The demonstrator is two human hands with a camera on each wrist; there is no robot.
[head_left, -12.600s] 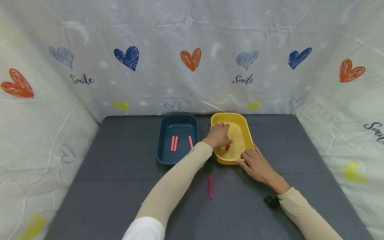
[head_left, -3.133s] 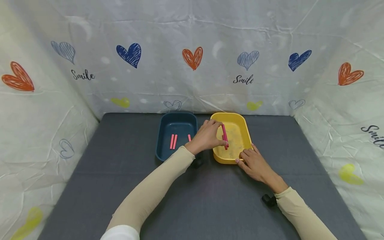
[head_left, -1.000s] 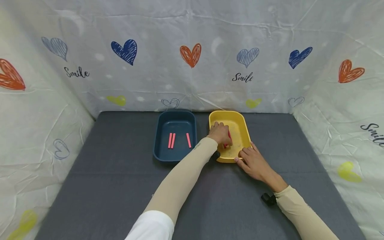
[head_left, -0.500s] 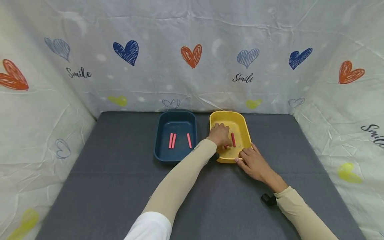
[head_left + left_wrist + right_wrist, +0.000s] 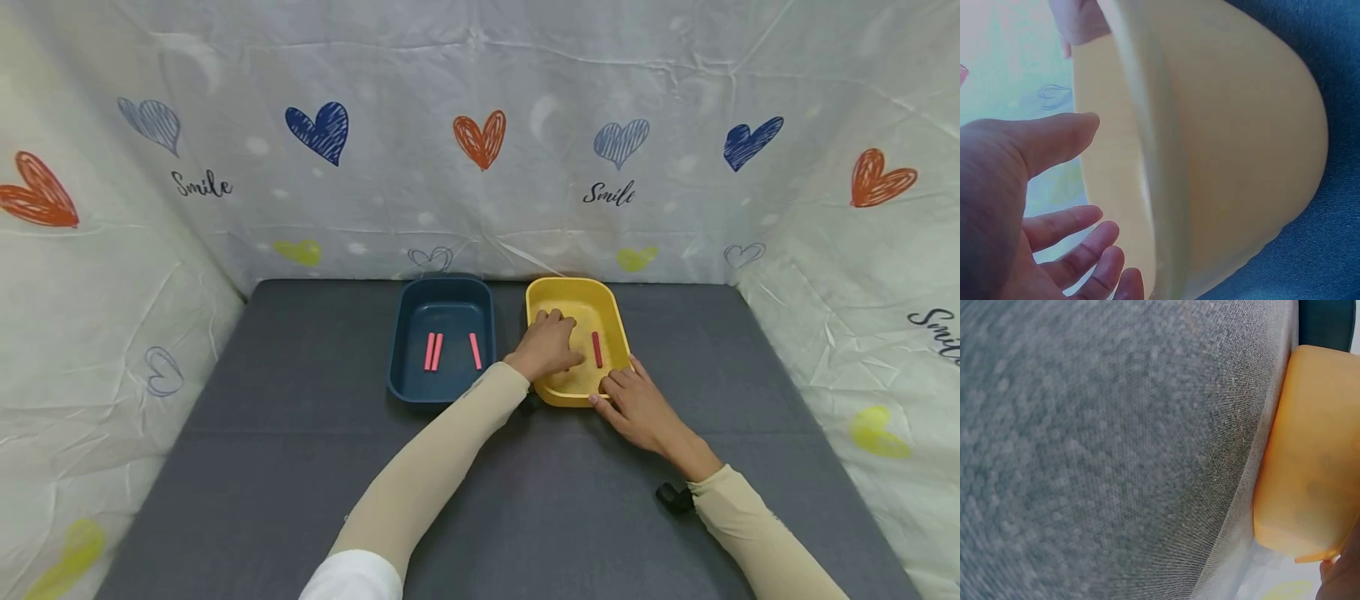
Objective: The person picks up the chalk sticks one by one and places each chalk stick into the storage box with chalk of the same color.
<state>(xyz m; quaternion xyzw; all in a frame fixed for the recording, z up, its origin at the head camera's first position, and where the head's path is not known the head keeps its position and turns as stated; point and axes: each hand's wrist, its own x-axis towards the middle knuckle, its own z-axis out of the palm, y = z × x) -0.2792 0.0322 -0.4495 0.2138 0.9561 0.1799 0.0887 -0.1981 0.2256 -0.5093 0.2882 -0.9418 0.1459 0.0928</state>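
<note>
My left hand (image 5: 546, 346) hovers over the left side of the yellow tray (image 5: 618, 329), fingers and thumb apart. The left wrist view shows this left hand (image 5: 1054, 206) with relaxed fingers at the tray's rim, nothing between them. A dark red chalk-like stick (image 5: 597, 350) lies in the tray, right of that hand. Another red stick is mostly hidden behind the thumb, only its end showing. My right hand (image 5: 637, 408) grips the tray's near right corner, fingers over the rim and thumb at the front.
A dark blue tray (image 5: 405, 333) stands left of the yellow one. Inside it lie a pair of pink sticks (image 5: 433, 352) and a single pink stick (image 5: 476, 352). A grey cloth (image 5: 300, 467) covers the table; a patterned curtain (image 5: 390, 167) hangs behind and beside it.
A dark red stick, first on the table, then in my left hand, now lies in the yellow tray, farther right than half a second ago. My left hand's fingers have spread. The right hand stays put.
</note>
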